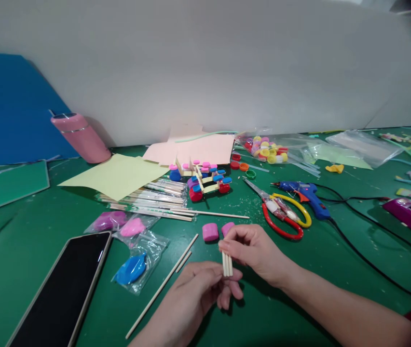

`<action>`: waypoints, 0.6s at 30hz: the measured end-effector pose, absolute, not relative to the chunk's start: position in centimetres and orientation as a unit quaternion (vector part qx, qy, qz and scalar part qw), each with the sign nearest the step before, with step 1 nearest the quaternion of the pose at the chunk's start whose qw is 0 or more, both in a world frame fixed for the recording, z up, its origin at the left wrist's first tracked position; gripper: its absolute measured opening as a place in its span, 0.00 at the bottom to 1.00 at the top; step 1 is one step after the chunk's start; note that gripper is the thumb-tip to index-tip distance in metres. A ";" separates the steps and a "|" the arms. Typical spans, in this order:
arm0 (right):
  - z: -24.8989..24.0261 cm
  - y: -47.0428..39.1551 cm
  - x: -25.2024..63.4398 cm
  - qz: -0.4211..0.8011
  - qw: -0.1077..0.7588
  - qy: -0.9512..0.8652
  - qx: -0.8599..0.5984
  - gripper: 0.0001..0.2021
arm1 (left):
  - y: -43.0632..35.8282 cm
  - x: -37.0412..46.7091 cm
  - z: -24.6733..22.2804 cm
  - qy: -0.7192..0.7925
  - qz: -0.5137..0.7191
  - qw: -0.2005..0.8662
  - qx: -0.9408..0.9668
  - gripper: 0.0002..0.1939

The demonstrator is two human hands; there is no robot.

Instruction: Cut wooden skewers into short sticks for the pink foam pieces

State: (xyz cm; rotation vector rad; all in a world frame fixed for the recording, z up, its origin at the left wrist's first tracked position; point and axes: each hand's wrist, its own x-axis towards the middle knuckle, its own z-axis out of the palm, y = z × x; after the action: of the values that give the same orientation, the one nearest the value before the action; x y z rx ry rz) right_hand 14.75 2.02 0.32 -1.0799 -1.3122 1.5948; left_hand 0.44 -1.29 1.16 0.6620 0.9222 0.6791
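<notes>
Several short wooden sticks [227,265] stand side by side in a small bundle between my hands. My right hand [254,253] pinches their upper end between thumb and fingers. At the lower end, my left hand [200,294] is closed round the same sticks, its fingertips curled beneath them. Two pink clay pieces lie just beyond: one [210,232] in full view, the other [227,228] partly behind my right fingers. On the table left of my hands rest a long stick [162,286] and a short stick [184,261].
A phone [62,294] and bagged blue clay [131,269] lie left. Behind are wrapped sticks [155,195] and small stick-and-clay models [209,180]. Scissors [281,209], a blue glue gun [305,195] with its cord, and a purple power strip [410,217] lie right. A pink bottle [82,137] stands back left.
</notes>
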 end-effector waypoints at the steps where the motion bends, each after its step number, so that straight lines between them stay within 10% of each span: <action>1: 0.3 2.0 14.8 0.629 0.395 -0.516 -0.426 0.11 | -1.3 0.5 1.2 0.428 0.313 0.789 0.312 0.13; 18: 0.4 0.7 15.1 0.462 0.375 -0.706 -0.383 0.06 | -1.1 -0.4 0.6 0.426 0.310 0.694 0.490 0.13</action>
State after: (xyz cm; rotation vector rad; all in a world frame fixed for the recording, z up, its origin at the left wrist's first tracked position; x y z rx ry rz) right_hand 15.11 0.68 0.43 -0.9807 -1.8072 1.1836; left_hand -0.37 -1.11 0.63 1.0951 0.9505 0.6928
